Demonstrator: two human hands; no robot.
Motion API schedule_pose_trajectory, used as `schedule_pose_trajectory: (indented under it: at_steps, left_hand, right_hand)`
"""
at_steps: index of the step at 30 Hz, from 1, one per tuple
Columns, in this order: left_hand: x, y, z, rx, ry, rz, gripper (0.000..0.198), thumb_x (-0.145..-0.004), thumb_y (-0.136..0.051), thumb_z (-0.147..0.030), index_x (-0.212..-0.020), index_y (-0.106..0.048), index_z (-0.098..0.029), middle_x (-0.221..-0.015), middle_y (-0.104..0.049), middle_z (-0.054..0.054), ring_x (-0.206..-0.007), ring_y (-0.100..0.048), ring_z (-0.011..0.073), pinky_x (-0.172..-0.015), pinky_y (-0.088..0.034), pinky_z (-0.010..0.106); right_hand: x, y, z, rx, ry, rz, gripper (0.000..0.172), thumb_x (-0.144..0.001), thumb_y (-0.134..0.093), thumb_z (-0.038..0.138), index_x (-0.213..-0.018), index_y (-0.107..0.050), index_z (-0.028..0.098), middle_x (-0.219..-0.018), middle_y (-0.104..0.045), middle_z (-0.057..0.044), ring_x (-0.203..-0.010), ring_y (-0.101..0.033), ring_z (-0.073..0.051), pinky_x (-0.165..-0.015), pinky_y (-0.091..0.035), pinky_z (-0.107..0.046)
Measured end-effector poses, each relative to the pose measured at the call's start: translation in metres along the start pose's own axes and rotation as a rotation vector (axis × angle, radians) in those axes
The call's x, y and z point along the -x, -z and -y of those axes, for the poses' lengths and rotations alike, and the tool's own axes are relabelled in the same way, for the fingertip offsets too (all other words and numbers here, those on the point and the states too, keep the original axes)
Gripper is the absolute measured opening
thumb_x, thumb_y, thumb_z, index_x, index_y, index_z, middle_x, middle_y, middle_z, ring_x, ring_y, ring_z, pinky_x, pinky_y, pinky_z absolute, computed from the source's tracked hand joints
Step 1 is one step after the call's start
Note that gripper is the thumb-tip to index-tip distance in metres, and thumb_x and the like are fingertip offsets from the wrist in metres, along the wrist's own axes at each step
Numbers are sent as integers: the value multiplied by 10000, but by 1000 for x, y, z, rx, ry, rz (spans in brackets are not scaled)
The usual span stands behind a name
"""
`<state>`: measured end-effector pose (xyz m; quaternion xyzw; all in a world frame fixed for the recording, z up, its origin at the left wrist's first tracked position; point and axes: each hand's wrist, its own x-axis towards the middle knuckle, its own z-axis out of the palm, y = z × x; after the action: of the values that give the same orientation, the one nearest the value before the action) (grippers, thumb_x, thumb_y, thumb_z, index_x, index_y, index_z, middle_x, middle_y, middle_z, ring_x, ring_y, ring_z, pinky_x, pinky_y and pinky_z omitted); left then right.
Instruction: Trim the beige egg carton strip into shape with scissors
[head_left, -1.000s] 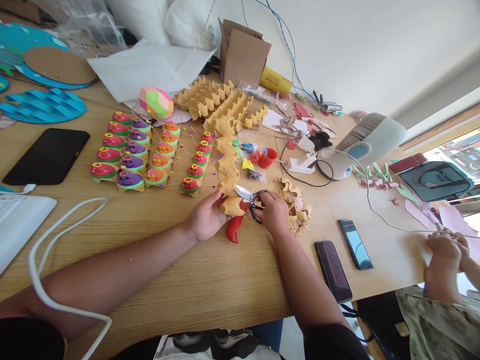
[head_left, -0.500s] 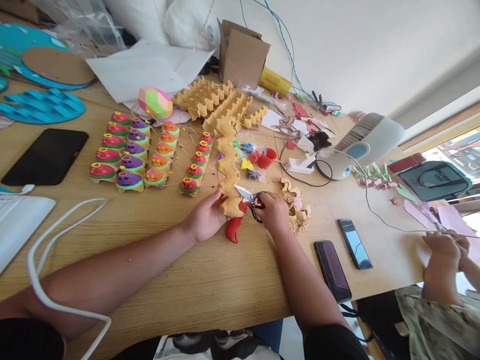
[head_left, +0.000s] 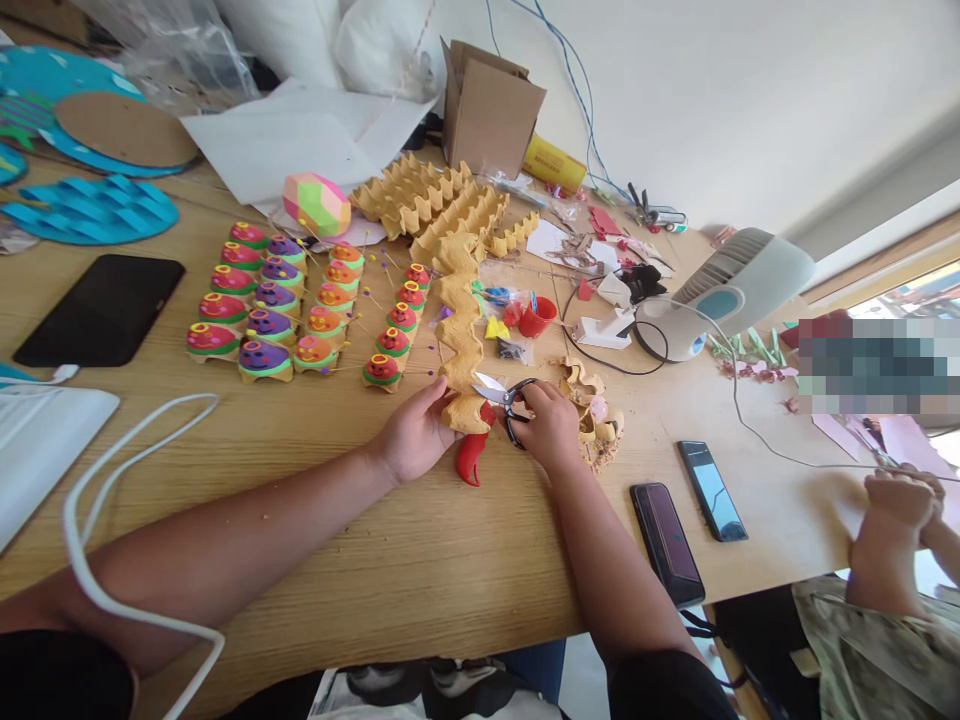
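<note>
My left hand [head_left: 418,432] is closed on the near end of a long strip of egg carton [head_left: 459,335], bumpy and yellow-brown, thumb along its left side. My right hand [head_left: 550,425] grips black-handled scissors [head_left: 512,402], their blades parted and pointing left at the strip's right edge near its lower end. Under that end lies a red-handled tool [head_left: 470,460], partly hidden by the strip. Just right of my right hand is a heap of carton scraps and crumbs [head_left: 592,420].
Left of the strip stand rows of painted carton caterpillars [head_left: 255,320]. More egg carton pieces [head_left: 416,205] lie behind. Two phones [head_left: 667,545] rest on the right, near a fan [head_left: 739,285]. A co-worker's hands [head_left: 904,500] are at the far right. A white cable [head_left: 71,520] crosses my left forearm.
The whole view has shifted slightly. The scissor blades look a little wider apart at the strip's edge, while both my hands keep nearly the same hold.
</note>
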<state>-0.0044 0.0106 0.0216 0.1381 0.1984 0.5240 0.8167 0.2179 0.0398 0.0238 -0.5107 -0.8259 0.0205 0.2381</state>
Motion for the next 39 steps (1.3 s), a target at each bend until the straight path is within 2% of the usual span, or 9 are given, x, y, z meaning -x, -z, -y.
schedule_pose_trajectory:
  at_steps: [10, 19, 26, 30, 34, 39]
  left_hand:
    - [-1, 2, 1, 15, 0, -1, 390, -951, -715, -378, -1309, -698, -224, -1193, -788, 66, -1088, -745, 253, -846, -630, 345]
    - [-1, 2, 0, 53, 18, -12, 417, -941, -728, -368, -1334, -685, -237, -1199, -790, 45, -1000, -758, 221, -791, -641, 328]
    - [0, 2, 0, 48, 29, 13, 380, -938, -738, -358, -1295, -688, -240, -1125, -795, 21, -969, -761, 193, -802, -640, 304]
    - [0, 3, 1, 34, 28, 40, 308, -920, -761, -342, -1197, -711, -217, -1068, -795, 27, -962, -763, 191, -809, -639, 292]
    - [1, 5, 2, 10, 23, 38, 290, -940, -741, -355, -1188, -692, -213, -1039, -788, 19, -947, -762, 183, -802, -631, 277]
    - [1, 5, 2, -25, 24, 35, 297, -930, -752, -371, -1166, -685, -204, -1011, -787, 21, -934, -756, 182, -810, -627, 273]
  right_hand:
    - [-1, -1, -6, 114, 13, -24, 252, -925, -746, 436, -813, -661, 227, -774, -684, -53, -793, -611, -234, -659, -363, -316]
    - [0, -1, -5, 135, 13, -53, 314, -935, -742, 480, -774, -649, 228, -778, -688, -52, -781, -605, -226, -640, -321, -324]
    - [0, -2, -5, 40, -17, -56, 376, -945, -723, 493, -705, -608, 228, -710, -635, -38, -702, -557, -203, -617, -298, -313]
    - [-1, -2, -4, -65, -108, -96, 434, -941, -698, 561, -690, -575, 229, -696, -612, -32, -656, -524, -186, -603, -306, -301]
    - [-2, -1, -4, -149, -202, -116, 480, -931, -672, 610, -669, -529, 234, -660, -575, -11, -615, -487, -169, -582, -295, -291]
    - [-3, -3, -4, -212, -232, -88, 484, -904, -675, 608, -655, -486, 239, -644, -552, -3, -610, -477, -166, -580, -302, -288]
